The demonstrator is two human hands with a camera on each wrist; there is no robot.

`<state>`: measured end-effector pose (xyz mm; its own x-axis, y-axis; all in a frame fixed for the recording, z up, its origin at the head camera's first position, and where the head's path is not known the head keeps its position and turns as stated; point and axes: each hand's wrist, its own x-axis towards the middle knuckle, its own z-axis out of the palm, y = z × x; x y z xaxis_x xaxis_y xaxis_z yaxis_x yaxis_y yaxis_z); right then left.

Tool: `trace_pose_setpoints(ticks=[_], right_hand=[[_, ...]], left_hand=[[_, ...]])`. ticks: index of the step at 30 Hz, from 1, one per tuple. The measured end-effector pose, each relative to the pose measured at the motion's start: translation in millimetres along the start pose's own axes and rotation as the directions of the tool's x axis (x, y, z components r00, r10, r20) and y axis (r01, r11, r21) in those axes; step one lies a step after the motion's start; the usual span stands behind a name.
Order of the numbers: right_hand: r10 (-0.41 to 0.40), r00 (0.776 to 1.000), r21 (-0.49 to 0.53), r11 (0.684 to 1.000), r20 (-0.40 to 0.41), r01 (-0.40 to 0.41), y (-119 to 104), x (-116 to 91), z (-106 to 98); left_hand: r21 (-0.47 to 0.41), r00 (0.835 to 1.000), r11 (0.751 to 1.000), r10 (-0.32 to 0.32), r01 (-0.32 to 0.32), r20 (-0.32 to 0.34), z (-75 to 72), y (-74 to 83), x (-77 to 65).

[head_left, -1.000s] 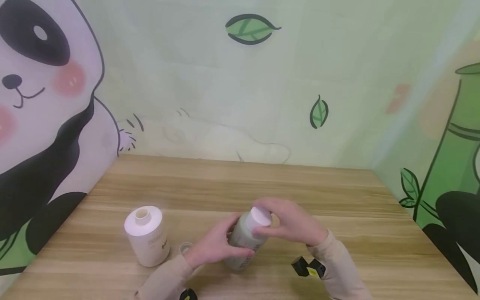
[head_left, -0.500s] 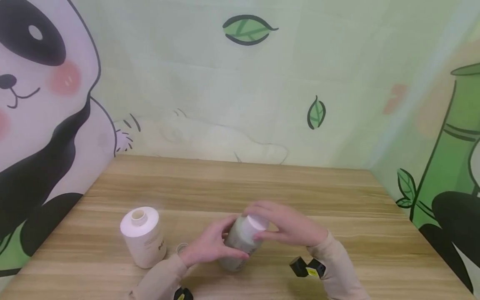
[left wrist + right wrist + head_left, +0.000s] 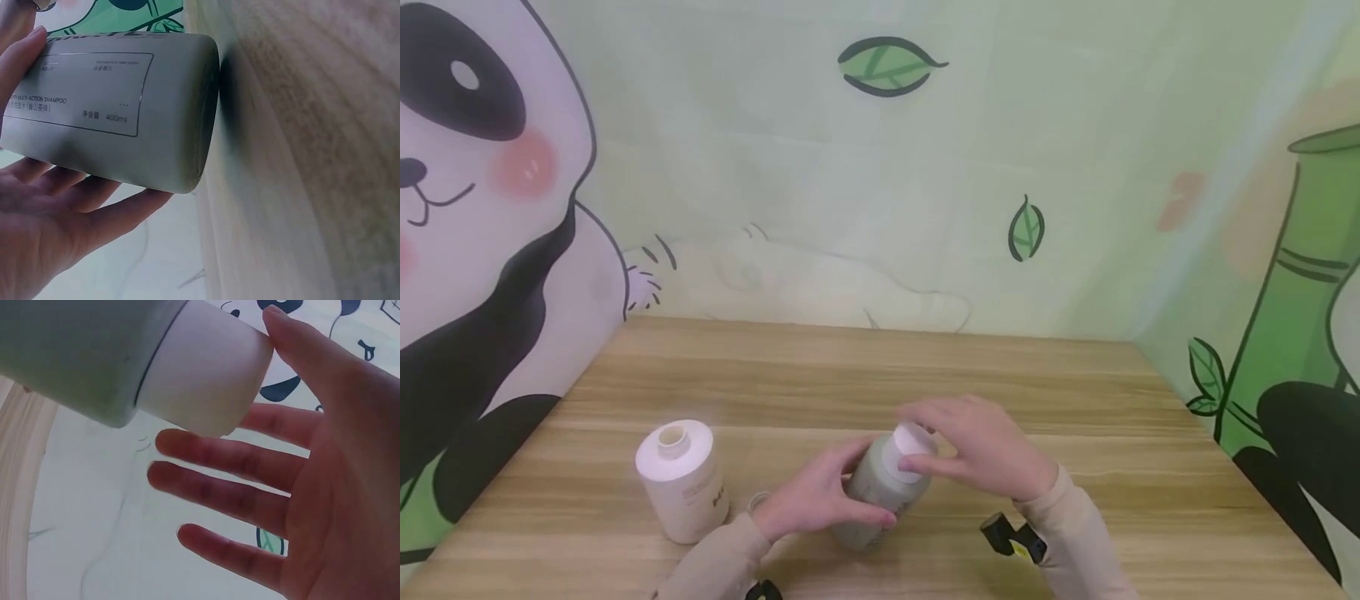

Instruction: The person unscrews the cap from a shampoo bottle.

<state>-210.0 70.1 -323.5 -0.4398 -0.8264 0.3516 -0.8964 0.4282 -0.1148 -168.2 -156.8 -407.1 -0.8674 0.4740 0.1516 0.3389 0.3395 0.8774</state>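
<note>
My left hand grips a grey-green shampoo bottle round its body, thumb on one side and fingers on the other. The bottle leans to the right, its base close to the tabletop; whether it touches cannot be told. A white cap sits on the bottle's upper end. My right hand is at this cap, thumb against its edge. In the right wrist view its other fingers are spread and fairly straight, behind and beside the cap.
A white bottle with an uncovered neck stands upright to the left. A small clear ring-like piece lies beside it, partly behind my left hand. The wooden table meets a printed panda backdrop at its far edge.
My right hand has shifted round the cap, its fingers lifting a little from it. The left hand keeps its hold on the shampoo bottle. The view has turned slightly.
</note>
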Motion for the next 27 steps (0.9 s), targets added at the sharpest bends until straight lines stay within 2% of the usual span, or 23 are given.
trace_pose_setpoints(ticks=[3,10,13,21,24,27], right_hand=[[0.021,1.0,-0.036,0.999,-0.003,-0.022,-2.7,0.0,-1.1],[0.017,1.0,-0.082,0.996,0.004,-0.017,-7.9,0.6,-1.5],[-0.012,1.0,-0.094,0.995,0.0,0.012,-7.6,-0.1,-1.4],[-0.121,0.992,0.008,0.993,0.045,0.121,-5.3,-3.4,-3.1],[-0.114,0.992,0.028,0.993,0.061,0.113,-5.5,-3.4,-4.5],[-0.072,0.995,-0.001,0.997,0.072,0.073,-6.2,-2.4,-6.1]], left_hand=[[0.0,1.0,1.0,-0.002,0.002,0.009,-1.7,2.2,-0.8],[0.021,0.997,0.999,-0.03,0.029,0.074,-11.0,7.7,-4.1],[0.034,0.996,0.999,-0.025,0.022,0.089,-14.0,8.6,-4.2],[0.007,0.995,1.0,-0.023,0.022,0.094,-16.4,6.1,-5.2],[0.009,0.995,1.0,-0.016,0.015,0.094,-16.6,5.6,-5.4],[0.013,0.996,1.0,-0.007,0.006,0.094,-16.6,5.3,-5.3]])
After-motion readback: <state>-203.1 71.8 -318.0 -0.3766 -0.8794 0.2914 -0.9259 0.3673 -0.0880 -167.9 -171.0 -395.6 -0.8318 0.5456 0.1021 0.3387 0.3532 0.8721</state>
